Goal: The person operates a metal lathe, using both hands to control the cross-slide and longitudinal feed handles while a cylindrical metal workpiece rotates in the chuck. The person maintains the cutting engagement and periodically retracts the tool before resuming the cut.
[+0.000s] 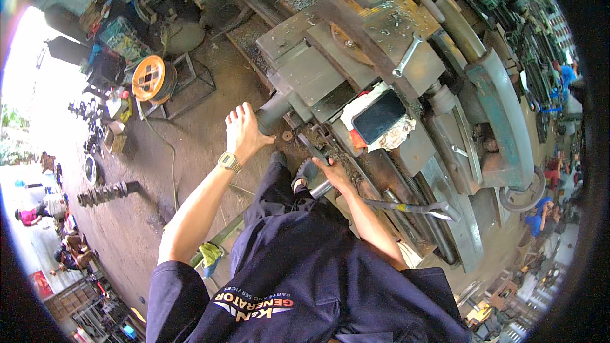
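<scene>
My left hand point(246, 132) has its fingers stretched and thumb apart at the end of a dark metal cylinder point(273, 113) that sticks out from a lathe-like machine point(311, 76). It seems to touch the cylinder. A watch point(229, 162) is on that wrist. Lower and to the right, my right hand point(335, 173) is closed round a dark lever point(311, 150) at the machine's front. Above the right hand, a smartphone point(379, 117) lies on a white and orange rag point(399, 134). A combination wrench point(408, 56) rests on the machine's top among metal chips.
A long bar lever point(406, 206) crosses beside my right forearm. On the left stand an orange reel point(151, 80) by a metal frame, a trailing hose point(166, 143) and a crankshaft point(107, 194). A yellow-green cloth point(210, 255) hangs near my left elbow. People are far off.
</scene>
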A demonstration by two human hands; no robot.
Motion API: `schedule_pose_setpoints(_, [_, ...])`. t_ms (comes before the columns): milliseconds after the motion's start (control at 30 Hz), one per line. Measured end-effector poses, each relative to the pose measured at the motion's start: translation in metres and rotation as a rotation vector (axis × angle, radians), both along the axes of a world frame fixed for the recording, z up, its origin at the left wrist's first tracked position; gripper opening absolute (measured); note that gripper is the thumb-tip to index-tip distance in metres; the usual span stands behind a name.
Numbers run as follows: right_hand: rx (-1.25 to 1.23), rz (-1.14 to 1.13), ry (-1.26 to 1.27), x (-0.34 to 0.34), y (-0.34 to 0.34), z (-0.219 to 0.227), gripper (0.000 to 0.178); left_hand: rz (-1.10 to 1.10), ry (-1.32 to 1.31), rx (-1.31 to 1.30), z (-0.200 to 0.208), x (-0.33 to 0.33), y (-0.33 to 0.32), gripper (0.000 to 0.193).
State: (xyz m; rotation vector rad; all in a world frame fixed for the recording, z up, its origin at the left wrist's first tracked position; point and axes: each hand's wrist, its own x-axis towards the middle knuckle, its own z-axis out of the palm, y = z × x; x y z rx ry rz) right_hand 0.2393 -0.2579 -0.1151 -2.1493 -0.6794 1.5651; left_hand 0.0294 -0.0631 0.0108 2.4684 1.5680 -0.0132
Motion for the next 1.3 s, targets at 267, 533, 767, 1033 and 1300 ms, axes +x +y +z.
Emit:
schedule_pose_setpoints(267, [-0.018,0.052,-0.004,-0.001,0.012,-0.01,0.111,0.032,-0.014,-0.019,-0.008,-0.003,0.0,0.11])
schedule_pose_setpoints(533, [-0.106,0.093,-0.003,0.007,0.018,0.006,0.128,0.039,0.024,-0.013,-0.007,-0.001,0.0,0.116])
schedule_pose_setpoints(767, [-0.114,-0.066,-0.005,0.002,0.011,0.009,0.094,0.027,0.01,0.029,-0.007,-0.001,-0.002,0.118])
schedule_pose_setpoints(1033, [-0.017,-0.139,-0.087,-0.004,0.011,0.047,0.095,0.003,0.024,-0.104,0.005,0.0,0.003,0.116])
schedule_pose_setpoints(1300, [-0.047,-0.145,-0.108,-0.006,0.009,0.012,0.101,-0.129,-0.002,-0.306,0.01,-0.017,0.026,0.119])
